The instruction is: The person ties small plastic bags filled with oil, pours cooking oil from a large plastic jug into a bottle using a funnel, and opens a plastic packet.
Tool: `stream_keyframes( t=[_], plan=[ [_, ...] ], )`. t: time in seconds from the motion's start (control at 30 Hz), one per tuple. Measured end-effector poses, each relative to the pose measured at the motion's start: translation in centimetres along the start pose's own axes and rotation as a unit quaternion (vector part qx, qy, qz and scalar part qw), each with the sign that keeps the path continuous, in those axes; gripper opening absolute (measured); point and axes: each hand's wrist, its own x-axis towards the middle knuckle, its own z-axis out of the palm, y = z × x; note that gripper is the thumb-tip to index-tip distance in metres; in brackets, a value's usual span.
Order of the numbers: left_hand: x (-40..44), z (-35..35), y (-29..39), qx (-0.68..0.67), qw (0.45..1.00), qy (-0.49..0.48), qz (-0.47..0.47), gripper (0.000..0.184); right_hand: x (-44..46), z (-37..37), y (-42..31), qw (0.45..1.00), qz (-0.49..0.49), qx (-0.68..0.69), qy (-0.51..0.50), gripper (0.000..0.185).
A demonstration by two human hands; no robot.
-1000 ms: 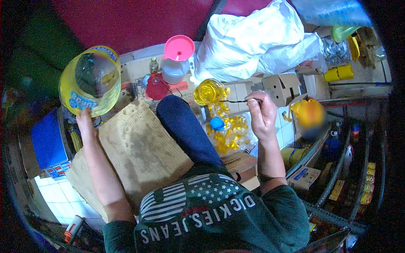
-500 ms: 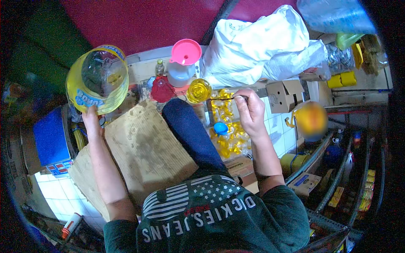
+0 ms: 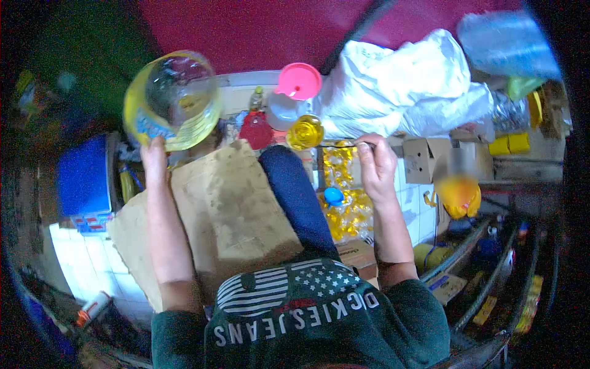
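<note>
My left hand grips the lower rim of a large clear container with a yellow label, held up at the left. At the right, my right hand is closed on the dark twisted handle of a ladle. The ladle's far end reaches a round vessel of yellow liquid; whether they are joined cannot be made out. A pink funnel sits on a whitish container, beside a red cloth. Below the ladle lie small bags of yellow liquid and a blue object.
A stained cardboard sheet lies beside my raised knee. White sacks stand at the back. Open cardboard boxes and metal racks are at the right, a blue box at the left.
The whole view has shifted, moving the surroundings rightwards. The large container appears raised slightly and tilted, still in my left hand. My right hand keeps its hold on the ladle.
</note>
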Motion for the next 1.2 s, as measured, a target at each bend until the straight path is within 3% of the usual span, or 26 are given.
stream_keyframes(
  t=[0.13, 0.17, 0.23, 0.33, 0.43, 0.47, 0.8, 1.1, 1.2],
  plan=[
    [0.9, 0.1, -1.3, -0.002, 1.000, 0.004, -0.002, 0.045, 0.6, 1.0, 0.2, 1.000, -0.005, 0.019, -0.008, 0.008],
    [1.3, 0.2, -1.9, -0.010, 0.999, 0.004, 0.047, 0.043, 0.9, 1.3, 0.3, 1.000, -0.002, 0.026, -0.010, 0.009],
    [-0.8, 0.9, 1.7, 0.073, 0.996, 0.019, 0.049, 0.042, 1.4, 2.0, 0.1, 0.999, -0.010, 0.035, -0.012, 0.010],
    [-0.2, 1.4, 1.9, 0.106, 0.986, 0.043, 0.124, 0.042, 2.2, 2.8, 0.2, 0.999, -0.009, 0.047, -0.025, 0.010],
    [-0.6, 1.9, 3.9, 0.148, 0.982, 0.057, 0.107, 0.043, 3.2, 3.3, -0.8, 0.999, -0.019, 0.041, -0.031, 0.009],
    [-0.4, 2.1, 4.1, 0.105, 0.983, 0.047, 0.145, 0.043, 3.5, 3.6, -1.0, 0.998, -0.029, 0.046, -0.029, 0.009],
    [-1.7, 3.3, 9.9, 0.079, 0.973, 0.077, 0.204, 0.027, 5.8, 5.5, -2.1, 0.993, -0.054, 0.091, -0.045, 0.012],
    [-2.8, 3.3, 14.8, 0.075, 0.966, 0.021, 0.247, 0.026, 7.2, 6.6, -2.4, 0.985, -0.088, 0.128, -0.081, 0.013],
    [-3.1, 3.9, 15.3, 0.057, 0.948, 0.045, 0.310, 0.027, 7.5, 6.9, -2.2, 0.983, -0.088, 0.134, -0.090, 0.013]
  ],
)
